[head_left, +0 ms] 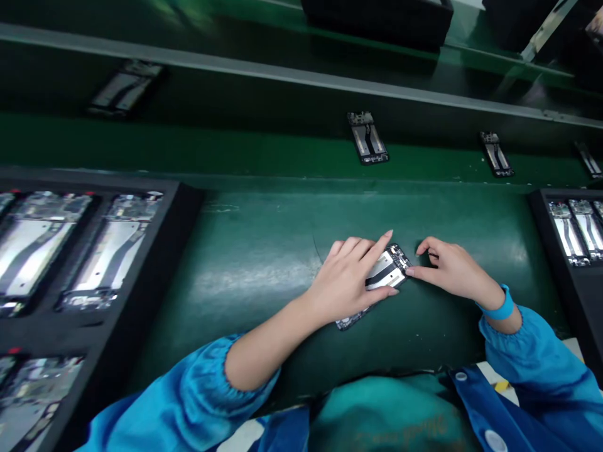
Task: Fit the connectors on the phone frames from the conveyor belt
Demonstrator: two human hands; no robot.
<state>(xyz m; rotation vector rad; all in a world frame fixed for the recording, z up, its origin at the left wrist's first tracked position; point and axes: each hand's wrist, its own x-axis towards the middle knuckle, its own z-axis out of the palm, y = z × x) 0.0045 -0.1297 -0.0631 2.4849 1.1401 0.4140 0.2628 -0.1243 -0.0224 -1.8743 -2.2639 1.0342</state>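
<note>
An opened smartphone [387, 270] lies slantwise on the green bench, its inner side up, showing a silver plate, a dark flex cable and circuit boards at both ends. My left hand [346, 279] lies across its middle, thumb on the near edge and fingers over the far edge, gripping it and hiding part of it. At the phone's upper right end is my right hand [447, 267]. Its thumb tip touches or nearly touches the corner, the curled forefinger stands apart from the thumb, and no object shows between them.
On the left, a black foam tray [181, 220] holds several opened phones. Another black tray [541, 220] with phones stands at the right edge. Beyond the bench edge, several phones, including one phone [368, 139], lie on a green strip under a metal rail [282, 73].
</note>
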